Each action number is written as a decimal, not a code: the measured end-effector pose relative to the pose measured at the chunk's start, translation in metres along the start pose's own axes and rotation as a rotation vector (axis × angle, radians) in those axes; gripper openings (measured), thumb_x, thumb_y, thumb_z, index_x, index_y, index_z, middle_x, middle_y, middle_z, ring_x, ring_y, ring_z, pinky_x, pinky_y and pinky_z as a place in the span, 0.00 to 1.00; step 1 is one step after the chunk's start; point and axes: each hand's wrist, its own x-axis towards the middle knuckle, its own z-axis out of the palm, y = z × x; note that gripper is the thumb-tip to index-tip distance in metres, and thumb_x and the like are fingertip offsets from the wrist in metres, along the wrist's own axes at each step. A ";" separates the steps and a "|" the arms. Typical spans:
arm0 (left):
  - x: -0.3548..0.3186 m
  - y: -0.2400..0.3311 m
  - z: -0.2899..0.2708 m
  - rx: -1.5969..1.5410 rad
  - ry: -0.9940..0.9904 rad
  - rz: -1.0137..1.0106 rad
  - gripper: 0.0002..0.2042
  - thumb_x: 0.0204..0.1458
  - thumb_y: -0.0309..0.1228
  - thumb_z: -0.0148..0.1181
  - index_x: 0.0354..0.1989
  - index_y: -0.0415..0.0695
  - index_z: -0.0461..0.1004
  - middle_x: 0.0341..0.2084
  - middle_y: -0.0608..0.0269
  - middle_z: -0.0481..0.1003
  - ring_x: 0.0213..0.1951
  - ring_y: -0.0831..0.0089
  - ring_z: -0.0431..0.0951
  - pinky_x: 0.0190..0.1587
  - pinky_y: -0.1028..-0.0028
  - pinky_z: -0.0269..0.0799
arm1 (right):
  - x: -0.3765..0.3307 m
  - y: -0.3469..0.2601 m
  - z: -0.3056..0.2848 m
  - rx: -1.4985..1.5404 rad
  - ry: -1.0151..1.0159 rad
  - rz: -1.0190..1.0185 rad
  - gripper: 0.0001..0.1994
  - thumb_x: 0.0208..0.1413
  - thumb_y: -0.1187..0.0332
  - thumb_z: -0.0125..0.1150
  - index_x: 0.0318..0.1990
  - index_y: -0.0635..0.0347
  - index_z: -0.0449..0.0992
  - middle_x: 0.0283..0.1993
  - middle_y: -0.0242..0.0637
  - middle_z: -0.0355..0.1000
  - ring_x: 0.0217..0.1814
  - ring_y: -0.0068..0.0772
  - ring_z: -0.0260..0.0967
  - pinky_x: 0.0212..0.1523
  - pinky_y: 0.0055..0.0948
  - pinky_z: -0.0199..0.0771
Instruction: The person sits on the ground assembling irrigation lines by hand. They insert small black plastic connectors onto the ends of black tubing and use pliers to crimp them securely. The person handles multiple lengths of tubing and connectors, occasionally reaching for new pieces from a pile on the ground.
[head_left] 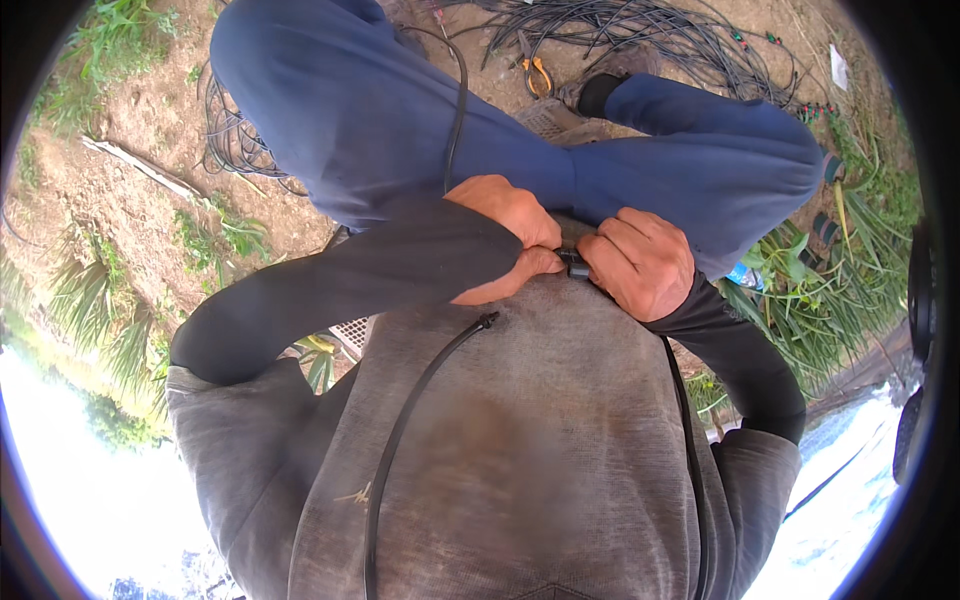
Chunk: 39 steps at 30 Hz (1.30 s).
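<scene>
Close in front of my grey-brown shirt, both hands meet around a small black tube fitting (574,262). My left hand (512,228) is closed, thumb and fingers pinching at the fitting's left side. A thin black tube (460,120) runs from behind this hand up across my blue trouser leg; its held end is hidden. My right hand (645,265) is closed around the fitting's right side, fingers curled over it, so most of the part is covered. Below the hands, a black cord (400,425) with a knobbed end hangs down my shirt.
Orange-handled pliers (538,78) lie on the dirt beyond my legs, beside a heap of black tubing (640,30). More tubing (235,140) is coiled at the left, near a dry stick (145,168). Green plants (820,290) grow at the right, by a white scrap (838,68).
</scene>
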 end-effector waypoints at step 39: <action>0.047 0.110 -0.063 -0.327 0.448 0.215 0.15 0.64 0.35 0.47 0.48 0.37 0.74 0.26 0.63 0.77 0.26 0.80 0.73 0.31 0.79 0.69 | 0.051 0.037 -0.132 0.588 0.524 0.291 0.09 0.58 0.76 0.57 0.45 0.64 0.76 0.41 0.37 0.72 0.44 0.27 0.74 0.46 0.26 0.72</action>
